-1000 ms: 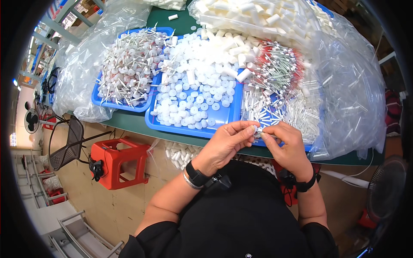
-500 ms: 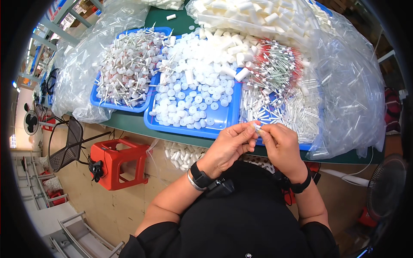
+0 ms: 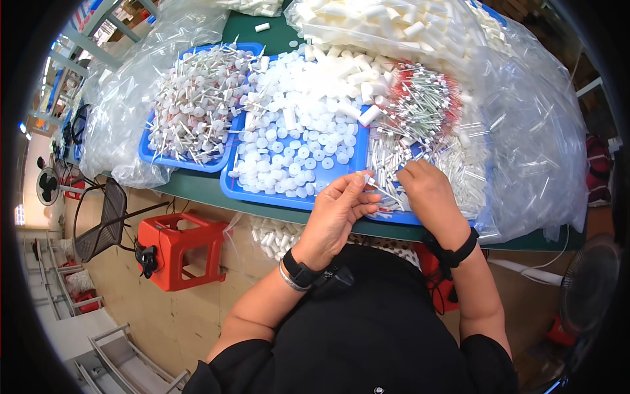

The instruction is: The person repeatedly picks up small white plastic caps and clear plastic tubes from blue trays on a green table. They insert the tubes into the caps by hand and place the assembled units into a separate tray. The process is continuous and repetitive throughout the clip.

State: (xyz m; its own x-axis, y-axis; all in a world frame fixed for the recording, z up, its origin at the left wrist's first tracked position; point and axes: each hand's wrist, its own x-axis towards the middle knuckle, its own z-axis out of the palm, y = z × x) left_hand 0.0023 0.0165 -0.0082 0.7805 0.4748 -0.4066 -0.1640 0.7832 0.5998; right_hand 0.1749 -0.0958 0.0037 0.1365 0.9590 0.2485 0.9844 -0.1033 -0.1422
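My left hand is closed in a pinch on a small white piece with a thin pale rod slanting down from it. It hovers at the front edge of the right-hand blue tray. My right hand is over that tray, fingers curled and tips down by the heap of slim white tubes; anything between them is hidden. Behind it lies a bundle of thin green-grey wires with red and white ends. In the middle blue tray are many translucent white discs with holes, to the left of my left hand.
A left blue tray is heaped with disc-and-rod pieces. White foam-like cylinders spill from a bag at the back. Clear plastic bags flank the green table. Below stand a red stool and a fan.
My hands were together at the tray's front edge. The right has moved away and forward into the tubes; the left has shifted slightly left and forward, still pinching the small piece.
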